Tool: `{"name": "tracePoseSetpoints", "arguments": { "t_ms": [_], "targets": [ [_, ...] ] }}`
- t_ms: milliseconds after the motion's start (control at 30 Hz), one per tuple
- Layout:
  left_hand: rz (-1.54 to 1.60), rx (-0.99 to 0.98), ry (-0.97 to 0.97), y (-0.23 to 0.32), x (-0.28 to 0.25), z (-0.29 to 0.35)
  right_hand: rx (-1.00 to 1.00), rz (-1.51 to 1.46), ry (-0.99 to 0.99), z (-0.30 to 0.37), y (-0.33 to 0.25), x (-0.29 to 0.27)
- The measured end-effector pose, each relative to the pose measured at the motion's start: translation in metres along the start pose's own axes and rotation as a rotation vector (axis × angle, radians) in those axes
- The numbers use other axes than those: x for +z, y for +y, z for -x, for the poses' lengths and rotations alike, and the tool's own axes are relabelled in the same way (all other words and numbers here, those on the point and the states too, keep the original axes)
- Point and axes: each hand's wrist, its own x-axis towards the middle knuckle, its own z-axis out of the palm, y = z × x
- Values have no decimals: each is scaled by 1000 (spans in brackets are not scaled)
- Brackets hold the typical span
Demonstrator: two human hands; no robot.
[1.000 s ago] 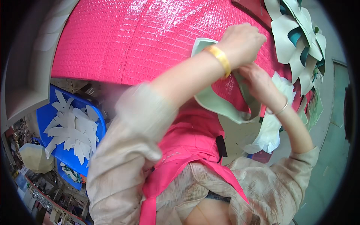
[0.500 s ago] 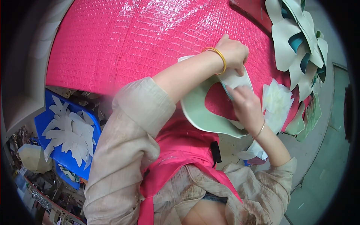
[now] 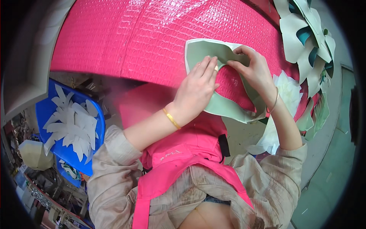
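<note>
A pale green curved cut-out piece lies on the pink textured table cover. My left hand, with a gold bangle at the wrist, presses flat on the piece's left part. At the piece's upper edge my right hand pinches and folds the material. Both hands are close together over the piece.
A heap of pale green and teal cut-outs lies at the table's top right. White cut pieces sit right of my right wrist. At lower left a blue tray holds white leaf-shaped cut-outs. I wear a pink apron.
The green piece has been laid flatter on the table. My left hand moved down and left onto it; my right hand moved up to its top edge.
</note>
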Motion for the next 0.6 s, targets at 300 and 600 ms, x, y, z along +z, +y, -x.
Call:
{"name": "tracePoseSetpoints", "arguments": {
  "t_ms": [300,600],
  "targets": [
    [-34,27,32,-6,9,2,18,241,-106,-20,3,-3],
    [-171,64,65,1,18,-12,-37,241,-8,-14,18,6]
  ]
}}
